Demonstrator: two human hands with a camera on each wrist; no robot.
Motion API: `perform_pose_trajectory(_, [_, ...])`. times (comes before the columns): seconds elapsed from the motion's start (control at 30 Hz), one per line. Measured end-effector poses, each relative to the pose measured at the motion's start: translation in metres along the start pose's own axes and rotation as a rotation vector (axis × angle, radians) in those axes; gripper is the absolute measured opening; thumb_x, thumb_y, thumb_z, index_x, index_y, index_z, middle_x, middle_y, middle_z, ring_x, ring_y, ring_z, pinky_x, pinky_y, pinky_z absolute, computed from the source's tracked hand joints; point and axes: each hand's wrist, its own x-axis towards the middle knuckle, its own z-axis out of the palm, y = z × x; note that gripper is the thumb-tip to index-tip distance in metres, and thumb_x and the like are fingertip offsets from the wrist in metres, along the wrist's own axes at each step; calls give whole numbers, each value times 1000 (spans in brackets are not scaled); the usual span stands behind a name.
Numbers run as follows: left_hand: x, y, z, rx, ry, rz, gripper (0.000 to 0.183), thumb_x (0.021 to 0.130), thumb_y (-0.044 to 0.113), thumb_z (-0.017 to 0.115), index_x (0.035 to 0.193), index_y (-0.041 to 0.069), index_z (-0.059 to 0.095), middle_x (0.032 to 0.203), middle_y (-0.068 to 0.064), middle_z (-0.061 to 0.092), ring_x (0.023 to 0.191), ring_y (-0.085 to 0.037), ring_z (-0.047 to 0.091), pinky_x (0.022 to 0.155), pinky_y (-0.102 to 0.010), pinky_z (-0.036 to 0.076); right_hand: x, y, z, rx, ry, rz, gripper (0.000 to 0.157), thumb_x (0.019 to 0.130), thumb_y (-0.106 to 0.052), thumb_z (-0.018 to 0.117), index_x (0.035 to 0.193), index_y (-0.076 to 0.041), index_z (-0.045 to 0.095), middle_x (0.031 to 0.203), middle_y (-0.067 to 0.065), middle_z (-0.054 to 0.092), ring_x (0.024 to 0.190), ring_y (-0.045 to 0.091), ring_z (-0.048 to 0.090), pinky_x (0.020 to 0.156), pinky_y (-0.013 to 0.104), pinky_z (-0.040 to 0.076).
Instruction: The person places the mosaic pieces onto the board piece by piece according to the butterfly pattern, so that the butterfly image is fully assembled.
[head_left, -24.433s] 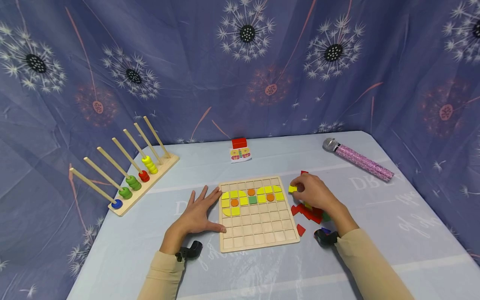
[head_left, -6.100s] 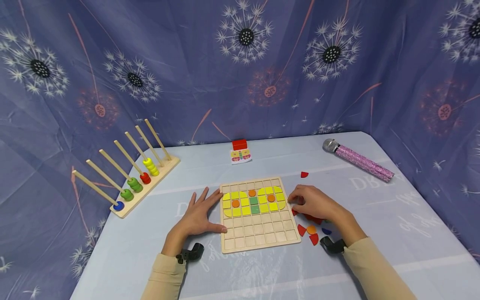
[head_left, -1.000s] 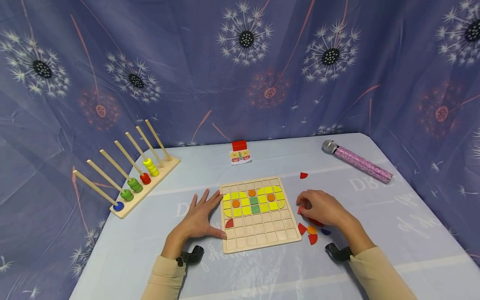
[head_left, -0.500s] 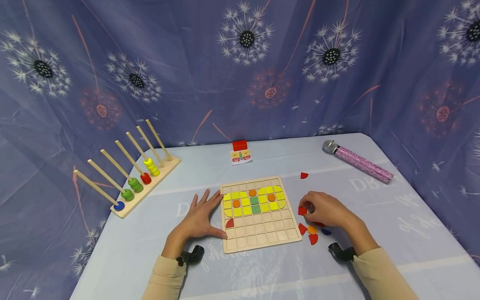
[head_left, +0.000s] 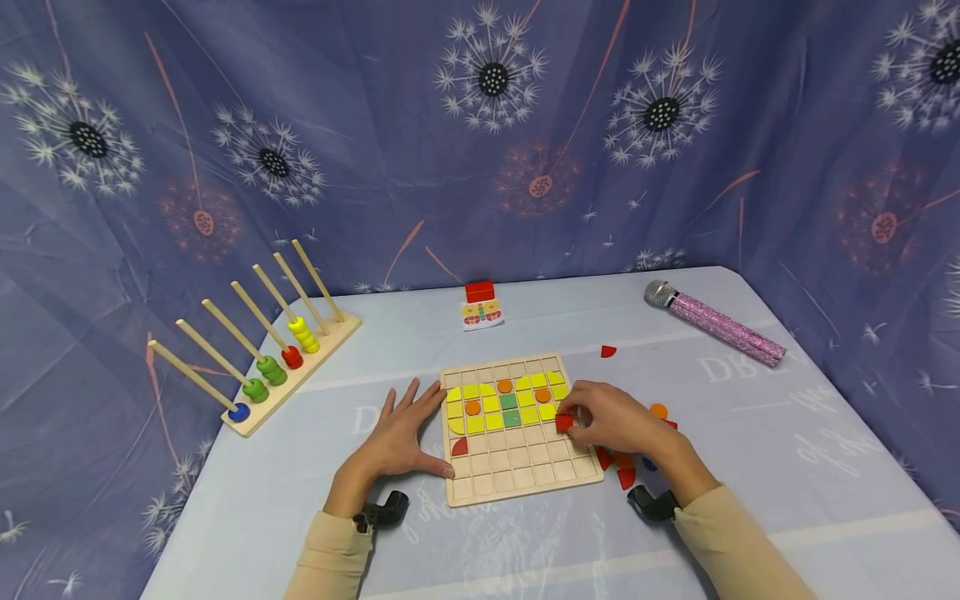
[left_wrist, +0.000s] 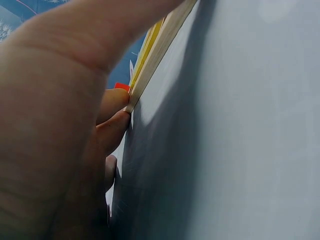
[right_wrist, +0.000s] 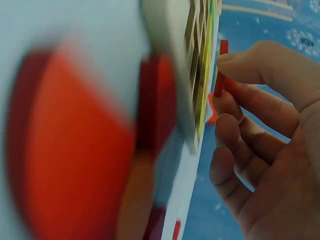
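My right hand (head_left: 611,414) pinches a red square tile (head_left: 564,423) between thumb and fingers, over the right side of the wooden grid board (head_left: 510,481); in the right wrist view it lies about level, edge-on, apart from the surface. I judge it a thin, stiff piece, probably painted wood, so very light and hardly fragile; a gentle pinch should do, and squeezing harder might only make its smooth faces slip. The best hold, I think, is on opposite side edges, with the underside free to meet a recess, because once seated it would leave little edge to grip, like the red quarter-circle tile (head_left: 460,447) lying in its cell. The board looks rigid and light enough to slide on the counter (head_left: 495,554), and my left hand (head_left: 397,437) has its fingers spread, thumb and forefinger touching the left edge, a sound place to brace it. The loose red quarter-circle piece (head_left: 626,478) lies flat beside the board; I'd take that by its rim too.
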Motion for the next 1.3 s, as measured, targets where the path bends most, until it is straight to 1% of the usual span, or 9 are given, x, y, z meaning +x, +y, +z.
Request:
perform_pose_trajectory(0.1, [1, 0, 0, 0, 2, 2, 131, 46, 89, 65, 154, 25, 25, 158, 10, 16, 146, -24, 0, 113, -53, -5, 8, -11, 5, -8, -13, -37, 21, 78, -26, 79, 98, -24, 73, 86, -10, 55, 72, 8, 49, 62, 26, 44])
perform_pose_trajectory(0.27, [1, 0, -1, -1, 0, 3, 131, 47, 88, 65, 154, 25, 25, 158, 9, 16, 146, -24, 1, 113, -54, -5, 22, -29, 15, -59, -23, -100, 21, 78, -25, 75, 99, -26, 73, 90, -12, 56, 74, 9, 49, 65, 25, 43])
perform_pose_trajectory(0.5, [0, 3, -4, -26, 14, 14, 130, 47, 86, 68, 153, 23, 28, 158, 6, 20, 146, -27, 3, 112, -57, -3, 42, -50, 31, -66, -32, -199, 17, 82, -24, 72, 99, -24, 74, 89, -12, 56, 74, 7, 49, 66, 24, 44])
perform_pose_trajectory(0.53, [0, 3, -4, -29, 17, 18, 129, 48, 85, 69, 153, 22, 29, 158, 5, 20, 146, -28, 4, 112, -58, -3, 44, -53, 33, -68, -37, -208, 16, 83, -25, 72, 99, -24, 74, 89, -13, 57, 74, 7, 50, 67, 23, 45])
perform_pose_trajectory(0.6, [1, 3, -4, -22, 13, 18, 129, 48, 86, 68, 153, 23, 28, 158, 6, 20, 146, -27, 4, 112, -58, -3, 48, -58, 37, -70, -39, -226, 17, 83, -23, 71, 100, -23, 75, 91, -13, 57, 81, 7, 53, 71, 24, 46])
perform_pose_trajectory(0.73, [1, 2, -4, -16, 10, 24, 128, 49, 86, 68, 153, 23, 28, 158, 5, 20, 146, -27, 3, 112, -58, -2, 54, -69, 42, -85, -55, -233, 20, 83, -24, 72, 102, -22, 75, 93, -13, 57, 84, 6, 53, 73, 23, 46])
perform_pose_trajectory(0.83, [0, 2, -4, -17, 12, 20, 128, 48, 85, 68, 153, 23, 29, 158, 6, 20, 146, -27, 3, 112, -57, -2, 56, -76, 46, -92, -79, -228, 21, 84, -24, 72, 104, -21, 75, 94, -12, 57, 78, 6, 49, 71, 23, 45])
perform_pose_trajectory(1.1, [-1, 3, -2, -23, 21, 28, 128, 49, 85, 69, 152, 21, 31, 158, 4, 22, 145, -29, 5, 112, -59, -1, 59, -85, 55, -122, -105, -257, 21, 83, -19, 70, 103, -21, 75, 91, -12, 56, 79, 6, 49, 74, 23, 45])
perform_pose_trajectory(1.3, [-1, 3, -4, -21, 12, 21, 128, 48, 86, 68, 153, 23, 30, 158, 5, 21, 145, -28, 5, 112, -58, -2, 61, -90, 57, -126, -118, -242, 20, 85, -26, 72, 104, -20, 75, 94, -13, 55, 81, 5, 50, 78, 23, 46])
